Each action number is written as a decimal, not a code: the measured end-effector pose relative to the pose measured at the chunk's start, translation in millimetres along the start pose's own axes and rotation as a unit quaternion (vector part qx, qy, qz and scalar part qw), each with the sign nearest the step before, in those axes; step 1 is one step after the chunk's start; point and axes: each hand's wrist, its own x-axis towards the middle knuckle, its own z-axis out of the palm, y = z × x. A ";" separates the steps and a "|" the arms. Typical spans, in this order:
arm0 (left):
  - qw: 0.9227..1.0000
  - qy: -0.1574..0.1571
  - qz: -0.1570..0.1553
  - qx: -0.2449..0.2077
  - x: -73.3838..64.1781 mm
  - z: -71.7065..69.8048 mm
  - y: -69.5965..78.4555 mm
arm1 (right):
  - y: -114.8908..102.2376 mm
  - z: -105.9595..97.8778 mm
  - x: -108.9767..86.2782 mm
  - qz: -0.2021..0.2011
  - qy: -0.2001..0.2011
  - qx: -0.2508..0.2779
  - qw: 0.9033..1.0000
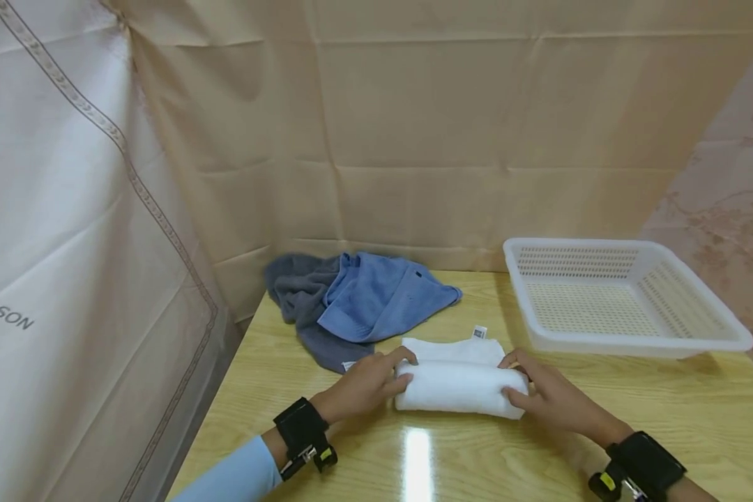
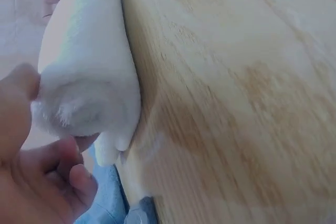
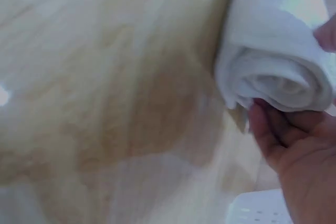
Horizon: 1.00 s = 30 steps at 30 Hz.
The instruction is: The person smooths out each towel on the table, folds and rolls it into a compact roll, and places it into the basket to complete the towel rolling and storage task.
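A white towel (image 1: 458,388) lies rolled up near the middle of the table, its far end still flat with a small tag (image 1: 479,332) sticking up. My left hand (image 1: 369,382) grips the roll's left end, thumb on the near side and fingers behind. At the other end my right hand (image 1: 549,392) holds the roll in the same way. The left wrist view shows the roll's spiral end (image 2: 79,107) between thumb and fingers. In the right wrist view, fingertips (image 3: 261,124) reach under the coiled towel (image 3: 278,80).
Behind the left hand, a blue towel (image 1: 385,296) lies crumpled over a grey towel (image 1: 304,286). A white plastic basket (image 1: 627,344) with slotted walls stands at the back right of the wooden table (image 1: 326,460). Cloth (image 1: 414,125) hangs behind the table.
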 end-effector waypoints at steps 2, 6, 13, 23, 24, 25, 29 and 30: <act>0.999 0.019 0.018 0.030 -2.0 0.6 -0.5 | 1.1 -1.5 2.3 0.010 -0.015 0.026 0.999; 0.988 0.043 0.061 0.133 -5.6 0.3 0.4 | -0.4 -3.3 7.7 0.025 -0.030 0.043 0.998; 0.987 0.040 0.091 0.130 -3.8 0.6 2.0 | -22.3 9.5 5.7 -0.068 0.050 -0.221 0.972; 0.995 0.021 0.054 0.087 5.3 -0.2 -3.2 | -23.8 29.3 2.7 -0.107 0.054 -0.315 0.941; 0.996 0.017 0.045 0.077 7.2 -0.2 -3.0 | -21.9 29.3 4.2 -0.097 0.052 -0.306 0.946; 0.997 0.011 0.038 0.066 9.2 0.2 -3.5 | -20.4 28.5 6.1 -0.089 0.047 -0.290 0.952; 0.999 -0.028 -0.016 0.011 15.3 -1.1 -6.8 | -18.8 17.3 16.8 -0.028 -0.017 -0.198 0.980; 0.999 -0.038 -0.026 -0.003 15.6 -2.2 -8.1 | -18.3 13.5 20.4 -0.021 -0.038 -0.171 0.984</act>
